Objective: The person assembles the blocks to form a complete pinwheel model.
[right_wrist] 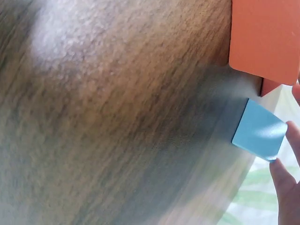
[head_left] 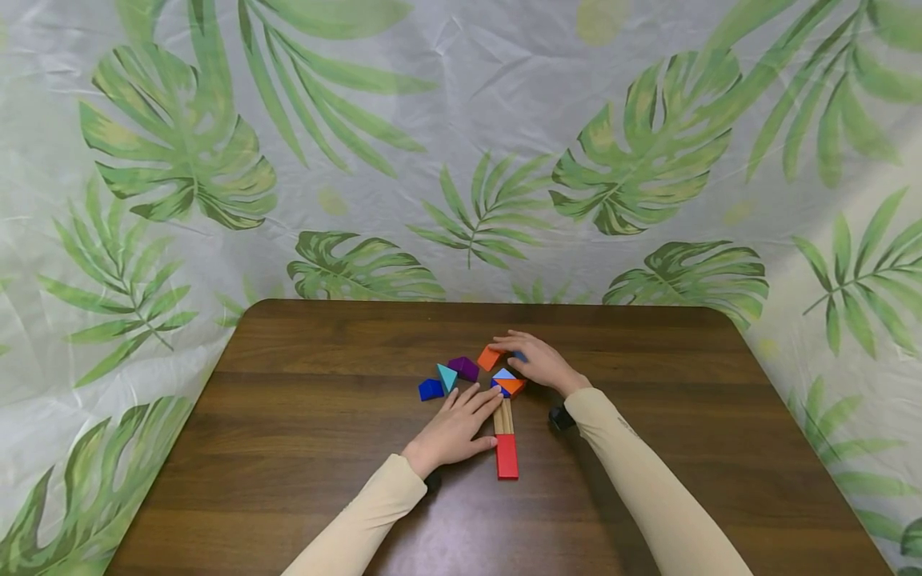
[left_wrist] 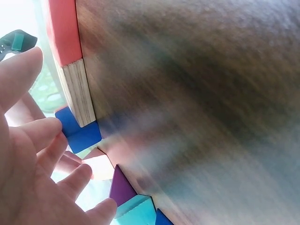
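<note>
My left hand [head_left: 457, 424] rests low over the table with its fingers spread. One fingertip touches the dark blue block [left_wrist: 79, 133] at the end of a bare wood block [head_left: 503, 418]. Beyond the wood lies a red block [head_left: 507, 458], beside the left thumb. Farther back, my right hand [head_left: 539, 362] reaches leftward. Its fingertips touch the edge of a light blue block [right_wrist: 261, 131], partly hidden under the hand in the head view. The far orange block [head_left: 487, 358] lies by these fingers. Nearer, an orange triangle block [head_left: 512, 386] and a light blue triangle [head_left: 503, 374] meet the dark blue block.
Left of the row are a purple block [head_left: 464, 368], a turquoise triangle block [head_left: 447, 377] and another blue block [head_left: 430, 390]. All lie on a dark wooden table [head_left: 317, 448]. A leaf-patterned cloth [head_left: 490, 96] hangs behind its far edge.
</note>
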### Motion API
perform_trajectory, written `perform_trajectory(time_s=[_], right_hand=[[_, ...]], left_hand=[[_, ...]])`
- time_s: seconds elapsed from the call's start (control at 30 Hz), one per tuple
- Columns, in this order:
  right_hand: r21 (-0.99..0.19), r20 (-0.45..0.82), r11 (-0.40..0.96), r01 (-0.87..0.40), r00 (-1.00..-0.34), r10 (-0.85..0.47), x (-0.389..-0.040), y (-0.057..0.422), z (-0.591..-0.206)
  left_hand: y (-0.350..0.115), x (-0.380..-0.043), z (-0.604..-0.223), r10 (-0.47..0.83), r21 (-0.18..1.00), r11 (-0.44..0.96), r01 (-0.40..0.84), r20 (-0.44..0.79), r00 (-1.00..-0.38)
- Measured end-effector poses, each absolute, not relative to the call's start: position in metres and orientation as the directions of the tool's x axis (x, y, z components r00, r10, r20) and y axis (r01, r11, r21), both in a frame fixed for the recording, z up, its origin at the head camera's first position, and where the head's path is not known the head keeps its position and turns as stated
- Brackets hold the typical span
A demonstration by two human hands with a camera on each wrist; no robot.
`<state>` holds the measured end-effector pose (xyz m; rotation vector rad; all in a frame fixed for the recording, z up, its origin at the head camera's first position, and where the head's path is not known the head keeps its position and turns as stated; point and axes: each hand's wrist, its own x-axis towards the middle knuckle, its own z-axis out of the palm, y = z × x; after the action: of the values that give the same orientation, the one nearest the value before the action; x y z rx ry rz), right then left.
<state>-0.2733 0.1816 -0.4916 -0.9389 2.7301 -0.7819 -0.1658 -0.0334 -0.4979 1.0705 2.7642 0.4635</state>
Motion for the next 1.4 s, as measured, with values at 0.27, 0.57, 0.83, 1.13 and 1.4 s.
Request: perform_trajectory(time_s=[0.27, 0.57, 0.83, 1.13, 1.4], right_hand=[[-0.511, 0.014, 0.689, -0.514, -0.807, -0.591, -0.2746, 0.1805, -0.4915], [-0.477, -0.019, 0.713, -0.514, -0.805, -0.593, -0.2771, 0.1783, -0.4901], [-0.468, -0.002, 0.731, -0.496, -0.827, -0.562, -0.2775, 0.1774, -0.4915], [-0.494, 0.076, 0.692, -0.527, -0.819, -0.569, -0.2799, 0.1772, -0.4977], [-0.498, 0.084, 0.679, -0.540, -0.809, -0.582, -0.2811, 0.1772, -0.4986]], left_hand=[[-0.0328, -0.1664, -0.4975, 0.677, 0.334, 0.698, 0.634, -0.018, -0.736], [-0.0326, -0.1663, -0.4990, 0.676, 0.338, 0.697, 0.632, -0.017, -0.736], [-0.0329, -0.1659, -0.4986, 0.675, 0.335, 0.699, 0.632, -0.016, -0.738], [-0.0335, -0.1646, -0.4973, 0.674, 0.332, 0.699, 0.633, -0.010, -0.739], [-0.0338, -0.1644, -0.4968, 0.678, 0.331, 0.694, 0.639, -0.004, -0.735]])
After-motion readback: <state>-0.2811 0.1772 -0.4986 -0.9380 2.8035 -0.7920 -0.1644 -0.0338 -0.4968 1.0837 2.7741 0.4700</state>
